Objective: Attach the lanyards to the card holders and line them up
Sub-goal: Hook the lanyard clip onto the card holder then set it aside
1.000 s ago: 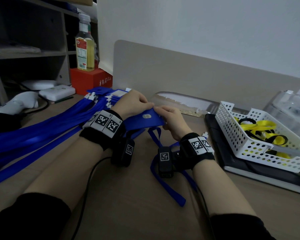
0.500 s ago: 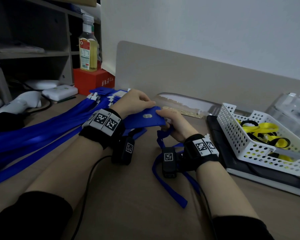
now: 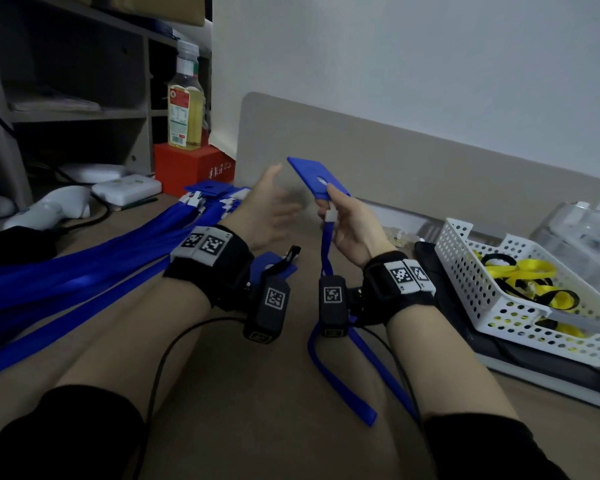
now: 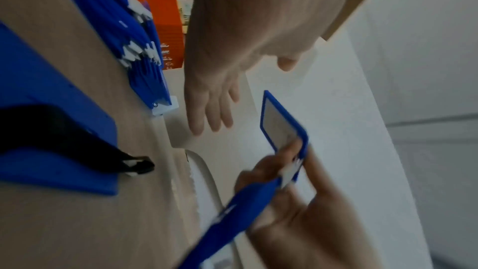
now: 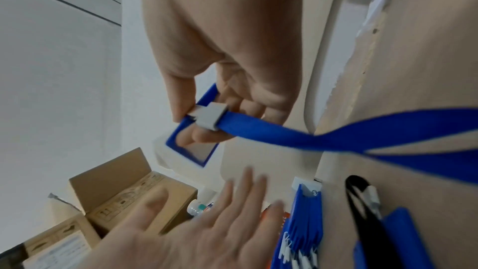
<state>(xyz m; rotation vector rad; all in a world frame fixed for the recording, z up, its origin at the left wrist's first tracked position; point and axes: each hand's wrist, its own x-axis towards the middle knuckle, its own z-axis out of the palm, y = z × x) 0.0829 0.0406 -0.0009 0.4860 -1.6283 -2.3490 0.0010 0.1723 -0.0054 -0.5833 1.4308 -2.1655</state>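
Observation:
My right hand holds a blue card holder up above the table, pinching its lower end where a white clip joins it. A blue lanyard hangs from that clip down to the table. My left hand is raised beside the holder with fingers spread, touching nothing. Finished blue lanyards with holders lie in a row at the left. Another blue holder with a black clip lies under my left wrist.
A white perforated basket with yellow and black lanyards stands at the right on a dark flat device. A red box with a bottle, white gadgets and shelves stand at the back left. A beige panel leans on the wall.
My left hand let go of the card holder and opened. My right hand lifted the holder off the table, and the lanyard now hangs from its clip.

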